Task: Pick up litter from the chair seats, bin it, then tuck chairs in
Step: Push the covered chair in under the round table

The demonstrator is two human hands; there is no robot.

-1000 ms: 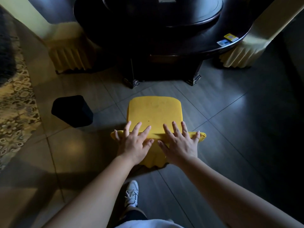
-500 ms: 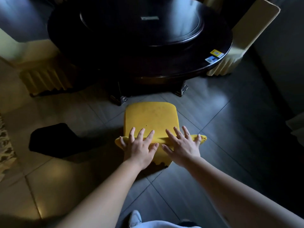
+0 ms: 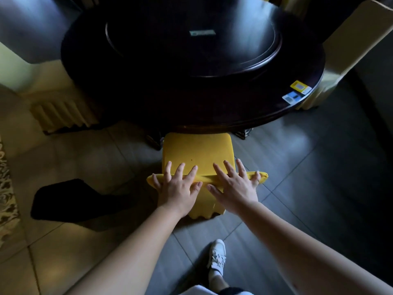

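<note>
Change since a second ago: the yellow-covered chair has travelled toward the round dark table; its seat front, well clear of the table then, now sits just under the table's near rim, with most of the seat exposed on my side of that rim. No litter is visible on the seat, only a tiny dark speck I cannot identify, so I judge the binning part done for this chair and the tuck-in step under way, partly complete. Left hand and right hand lie side by side on top of the backrest, palms down, fingers spread and straight over its front edge, pressing rather than gripping; a narrow gap separates them. Edges: the table rim is the limit ahead, and the seat appears lower than it, so I expect it to slide under, though the table's pedestal feet, dim beneath the rim, may stop the chair's legs. Room: the tiled floor on both sides of the chair, out from the table, is open. A black bin stands to the chair's left, away from the table, outside the push line. Pale covered chairs sit at the table's left and far right and do not crowd this one. My white shoe is behind the chair.
</note>
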